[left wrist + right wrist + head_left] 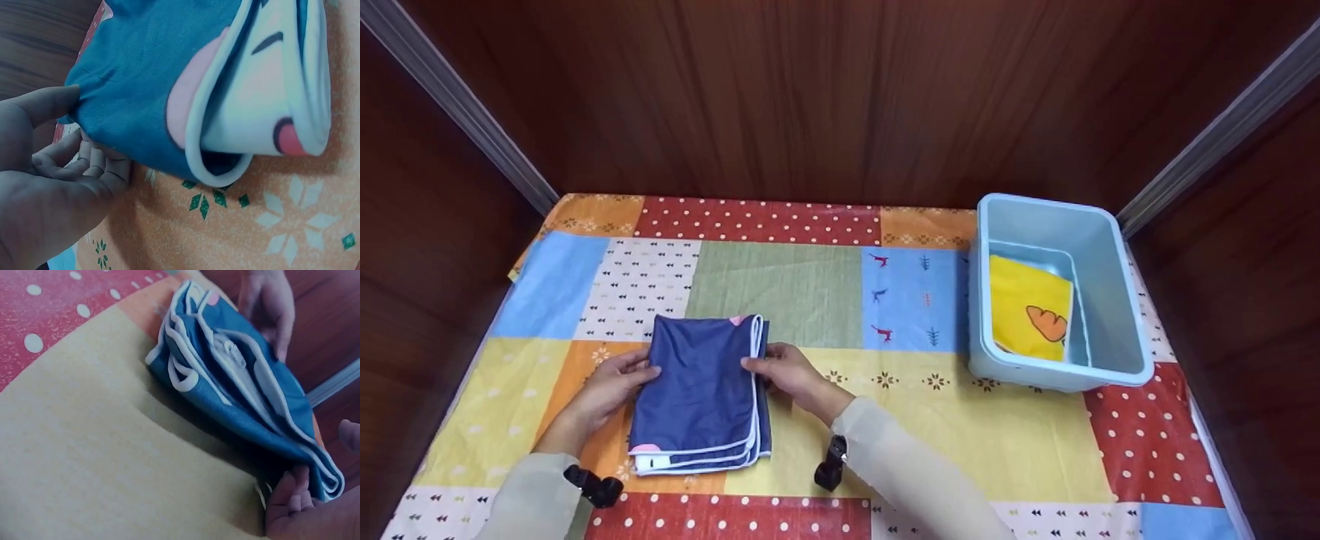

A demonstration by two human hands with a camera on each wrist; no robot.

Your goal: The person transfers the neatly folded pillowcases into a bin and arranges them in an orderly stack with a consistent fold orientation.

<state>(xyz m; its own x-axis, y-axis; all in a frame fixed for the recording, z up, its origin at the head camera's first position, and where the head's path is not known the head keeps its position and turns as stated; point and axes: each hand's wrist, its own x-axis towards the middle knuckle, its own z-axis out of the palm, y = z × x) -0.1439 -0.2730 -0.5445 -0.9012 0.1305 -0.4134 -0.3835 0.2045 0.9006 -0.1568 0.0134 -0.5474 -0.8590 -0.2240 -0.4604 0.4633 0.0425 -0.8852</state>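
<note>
A folded navy cloth [697, 382] with white piped edges lies in layers on the left part of the table. My left hand [607, 390] pinches its left edge, thumb on top and fingers beneath, as the left wrist view also shows. On the opposite side my right hand [795, 379] holds the right edge, its fingers tucked under the layers. Pink and white printed patches [247, 101] show at the near left corner of the cloth. From the right wrist, the stacked layers [225, 377] gape a little along the piped side.
To the right stands a light blue plastic bin [1065, 375] with a folded yellow cloth [1027, 307] inside, printed with an orange shape. A patchwork-patterned tablecloth [915, 442] covers the table. Dark wood panels [810, 97] enclose the back and both sides.
</note>
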